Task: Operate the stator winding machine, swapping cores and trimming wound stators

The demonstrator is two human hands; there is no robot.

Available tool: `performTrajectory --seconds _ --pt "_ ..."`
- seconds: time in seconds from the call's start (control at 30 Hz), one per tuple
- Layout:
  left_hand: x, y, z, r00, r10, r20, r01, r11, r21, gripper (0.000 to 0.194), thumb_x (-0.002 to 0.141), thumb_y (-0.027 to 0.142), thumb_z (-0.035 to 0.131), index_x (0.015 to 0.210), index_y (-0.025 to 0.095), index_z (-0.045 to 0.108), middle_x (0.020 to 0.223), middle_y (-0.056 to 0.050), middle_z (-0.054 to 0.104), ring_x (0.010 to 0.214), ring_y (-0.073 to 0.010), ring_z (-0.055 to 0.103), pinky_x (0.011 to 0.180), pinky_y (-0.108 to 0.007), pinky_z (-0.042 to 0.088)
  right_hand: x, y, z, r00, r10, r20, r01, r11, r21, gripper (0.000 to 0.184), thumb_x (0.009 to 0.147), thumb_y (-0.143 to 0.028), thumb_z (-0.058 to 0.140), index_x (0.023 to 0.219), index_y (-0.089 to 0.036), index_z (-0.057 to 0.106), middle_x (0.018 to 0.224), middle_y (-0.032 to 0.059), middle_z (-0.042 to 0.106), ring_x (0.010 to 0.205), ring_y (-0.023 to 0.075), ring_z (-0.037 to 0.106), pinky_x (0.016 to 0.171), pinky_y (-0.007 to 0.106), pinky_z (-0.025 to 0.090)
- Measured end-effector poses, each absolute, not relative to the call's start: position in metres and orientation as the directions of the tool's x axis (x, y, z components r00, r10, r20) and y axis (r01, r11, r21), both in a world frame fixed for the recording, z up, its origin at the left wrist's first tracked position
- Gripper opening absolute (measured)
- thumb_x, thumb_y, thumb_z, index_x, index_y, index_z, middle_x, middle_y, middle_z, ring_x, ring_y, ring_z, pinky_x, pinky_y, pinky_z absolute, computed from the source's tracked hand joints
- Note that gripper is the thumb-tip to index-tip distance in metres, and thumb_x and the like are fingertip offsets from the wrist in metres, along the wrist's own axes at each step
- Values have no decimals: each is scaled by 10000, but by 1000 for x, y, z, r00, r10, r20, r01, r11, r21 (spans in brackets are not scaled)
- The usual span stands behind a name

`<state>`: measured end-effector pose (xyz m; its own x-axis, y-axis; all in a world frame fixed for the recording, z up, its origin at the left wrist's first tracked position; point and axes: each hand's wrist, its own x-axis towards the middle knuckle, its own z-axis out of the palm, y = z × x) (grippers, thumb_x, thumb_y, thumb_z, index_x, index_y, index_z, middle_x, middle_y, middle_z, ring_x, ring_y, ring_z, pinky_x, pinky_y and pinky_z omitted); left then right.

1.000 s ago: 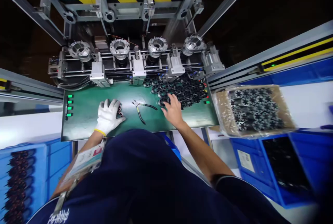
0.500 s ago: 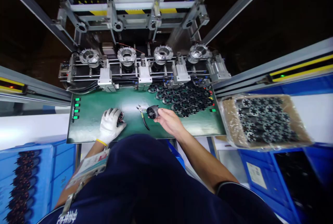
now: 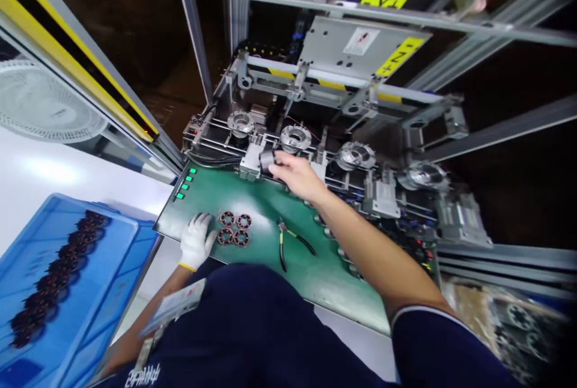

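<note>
My bare right hand (image 3: 295, 175) is stretched out to the back of the green work surface (image 3: 265, 214) and grips a dark round motor part (image 3: 267, 161) just in front of the machine's round metal fixtures (image 3: 294, 137). My left hand (image 3: 197, 242), in a white glove, rests flat on the green surface at its near left, fingers spread, beside several copper-wound stator rings (image 3: 234, 227) laid in a small cluster. Nothing is in the left hand.
Black-handled cutting pliers (image 3: 288, 238) lie on the green surface right of the rings. A blue tray (image 3: 90, 280) with a row of wound rings stands at lower left. More dark parts (image 3: 419, 253) sit under my right forearm. A white fan (image 3: 40, 100) is at far left.
My right hand carried the dark part from the middle of the surface up to the machine's fixtures. My left hand slid off the wound rings, which now show. The view swung to the left.
</note>
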<state>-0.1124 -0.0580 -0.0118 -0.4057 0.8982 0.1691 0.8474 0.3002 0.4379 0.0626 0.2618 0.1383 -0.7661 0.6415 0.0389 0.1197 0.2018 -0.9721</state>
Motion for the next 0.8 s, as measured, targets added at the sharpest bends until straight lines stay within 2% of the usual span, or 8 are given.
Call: performTrajectory --seconds 0.07,0.1,0.17,0.27,0.47,0.7,0.8 --pt "-111 -58 -15 -400 900 173 854 298 426 388 1002 377 537 1333 180 585 1385 -150 647 1346 -354 538 1125 -564 471 17 302 143 -750 615 245 191 555 -810 231 889 -350 663 976 -162 764 1351 147 633 1231 282 611 1067 457 522" --pt "-110 -58 -16 -400 899 177 856 298 422 386 1001 372 542 1334 181 585 1392 -147 644 1348 -353 534 1128 -563 468 -4 319 143 -742 600 299 239 653 -719 196 890 -292 640 974 -158 756 1388 151 614 1277 280 588 1127 465 486" --pt "-110 -58 -16 -402 897 184 859 300 415 387 1001 365 545 1342 184 577 1400 -142 639 1350 -347 530 1131 -556 467 -42 345 139 -742 580 336 299 734 -610 165 879 -212 611 978 -173 737 1411 131 601 1309 261 570 1192 467 435" --pt "-109 -58 -17 -402 897 184 862 304 405 395 997 369 557 1354 199 564 1404 -134 635 1352 -344 528 1131 -555 466 -77 365 131 -780 537 321 318 782 -536 172 869 -157 596 989 -190 714 1432 106 584 1312 254 563 1199 468 433" --pt "-109 -57 -16 -396 903 168 865 306 397 378 993 369 568 1334 206 565 1403 -128 634 1346 -343 533 1135 -549 462 -87 369 126 -854 473 215 393 859 -327 163 909 -145 609 1044 -141 700 1498 148 531 1304 308 554 1171 496 450" --pt "-108 -58 -15 -393 905 160 867 308 391 384 991 374 578 1337 209 561 1396 -133 639 1357 -346 520 1117 -554 466 -91 364 135 -886 457 76 427 870 -247 191 972 -203 561 1058 -76 676 1481 192 530 1253 345 566 1138 551 448" --pt "-108 -58 -14 -389 907 160 871 306 384 385 992 371 580 1337 204 558 1400 -132 639 1354 -342 521 1123 -548 463 -99 363 137 -873 485 51 466 861 -205 223 960 -210 539 1023 -59 690 1392 223 577 1195 376 588 1071 604 475"
